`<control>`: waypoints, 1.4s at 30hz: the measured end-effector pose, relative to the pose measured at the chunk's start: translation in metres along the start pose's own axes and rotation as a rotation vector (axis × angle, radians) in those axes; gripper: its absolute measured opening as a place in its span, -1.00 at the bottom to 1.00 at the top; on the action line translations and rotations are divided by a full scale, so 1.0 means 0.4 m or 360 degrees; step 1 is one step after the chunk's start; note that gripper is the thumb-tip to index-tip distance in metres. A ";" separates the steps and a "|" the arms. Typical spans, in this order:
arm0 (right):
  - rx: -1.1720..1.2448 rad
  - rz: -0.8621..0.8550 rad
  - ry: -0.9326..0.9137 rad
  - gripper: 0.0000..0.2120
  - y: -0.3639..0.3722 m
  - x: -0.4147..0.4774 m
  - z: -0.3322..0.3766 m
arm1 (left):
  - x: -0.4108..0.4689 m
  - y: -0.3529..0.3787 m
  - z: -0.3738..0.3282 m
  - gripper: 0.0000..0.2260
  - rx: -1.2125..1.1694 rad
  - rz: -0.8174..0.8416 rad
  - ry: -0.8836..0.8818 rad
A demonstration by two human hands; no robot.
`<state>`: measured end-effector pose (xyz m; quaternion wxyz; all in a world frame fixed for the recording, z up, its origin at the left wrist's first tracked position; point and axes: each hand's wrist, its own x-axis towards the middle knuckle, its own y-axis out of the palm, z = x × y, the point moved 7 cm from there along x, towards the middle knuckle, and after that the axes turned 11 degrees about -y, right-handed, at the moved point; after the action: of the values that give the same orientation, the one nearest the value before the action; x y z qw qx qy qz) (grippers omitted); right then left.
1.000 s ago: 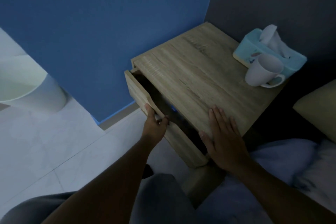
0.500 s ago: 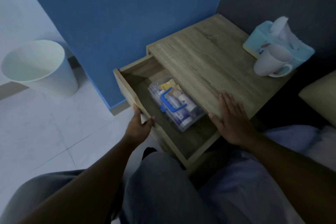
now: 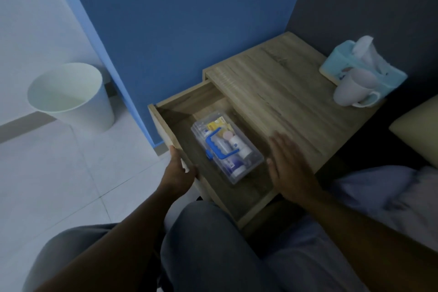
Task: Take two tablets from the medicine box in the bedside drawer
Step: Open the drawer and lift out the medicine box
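Observation:
The wooden bedside drawer [image 3: 176, 99] stands pulled far out of the bedside table [image 3: 282, 92]. Inside it lies a clear plastic medicine box [image 3: 254, 157] with a blue handle; small bottles and a yellow packet show through its closed lid. My left hand [image 3: 177, 174] grips the drawer's front panel from outside. My right hand [image 3: 288, 163] hovers with fingers spread at the table's front edge, just right of the box and apart from it. It is blurred.
A blue tissue box [image 3: 362, 69] and a white mug [image 3: 353, 91] stand at the table's far right. A white waste bin [image 3: 71, 96] stands on the tiled floor at left. My knees and grey-blue bedding [image 3: 379, 197] fill the foreground.
The drawer went from barely open to pulled far out, exposing the medicine box. My right hand has lifted off the table top and hovers at its front edge. The left hand still holds the front.

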<state>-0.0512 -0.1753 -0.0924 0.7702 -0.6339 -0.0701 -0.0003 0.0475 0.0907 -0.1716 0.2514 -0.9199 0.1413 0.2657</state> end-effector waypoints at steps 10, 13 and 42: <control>0.0590 0.0210 0.0671 -0.22 0.168 0.033 0.071 | 0.026 -0.026 -0.225 -0.32 0.0780 -0.0422 0.0663; 0.0680 0.0140 0.1032 -0.22 0.206 0.045 0.046 | 0.098 0.005 -0.254 -0.45 0.0643 -0.0195 0.0484; 0.1491 -0.0603 0.1061 -0.43 -0.141 0.198 -0.022 | 0.014 -0.210 -0.545 -0.59 0.0262 -0.0638 0.0282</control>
<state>0.0232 -0.1879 -0.0303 0.9344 -0.1697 0.0706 -0.3051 0.1761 0.0428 0.0173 0.3600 -0.9257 -0.0015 0.1163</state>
